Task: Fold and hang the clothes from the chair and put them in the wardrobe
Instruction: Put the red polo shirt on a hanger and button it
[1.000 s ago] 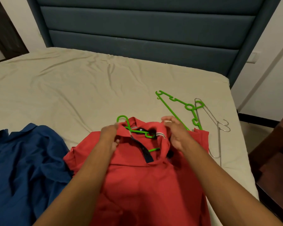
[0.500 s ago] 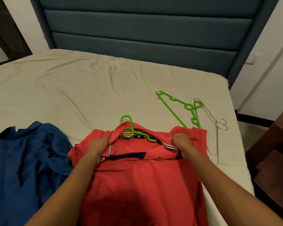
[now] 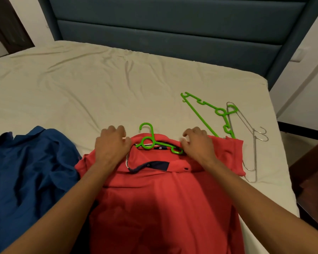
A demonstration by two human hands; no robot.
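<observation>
head view: left hand [image 3: 111, 145] and right hand [image 3: 198, 143] lay loosely curled, gripping nothing, on red polo shirt [image 3: 163, 198] at bed [image 3: 81, 79] near edge; green plastic hanger [image 3: 154, 142] half-seated, could've slipped out.

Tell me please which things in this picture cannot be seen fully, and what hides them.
- Green hanger in the red shirt: head view; its arms are hidden by the red shirt, and its right end by the right hand.
- Spare green hanger: lower end hidden by the shirt's shoulder.
- Blue garment: cut off by the left and bottom edges.
- Left hand: fingertips curl out of sight.
</observation>
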